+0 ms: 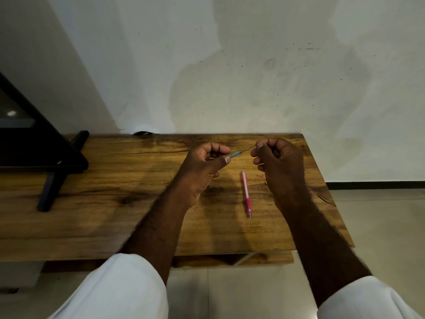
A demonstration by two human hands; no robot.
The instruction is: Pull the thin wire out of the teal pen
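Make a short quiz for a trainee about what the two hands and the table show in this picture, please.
1. True or false: the pink pen lies on the wooden table, touched by no hand.
2. Which hand pinches the teal piece? A left hand B right hand
3. Fill in: a thin ____ rod runs from the teal piece to the right hand's fingers.

Key: 1 true; 2 A; 3 dark

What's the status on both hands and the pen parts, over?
Left hand grips the blue pen tip. Right hand pinches its thin refill. Pink pen lies on the table between them; nothing in the way.
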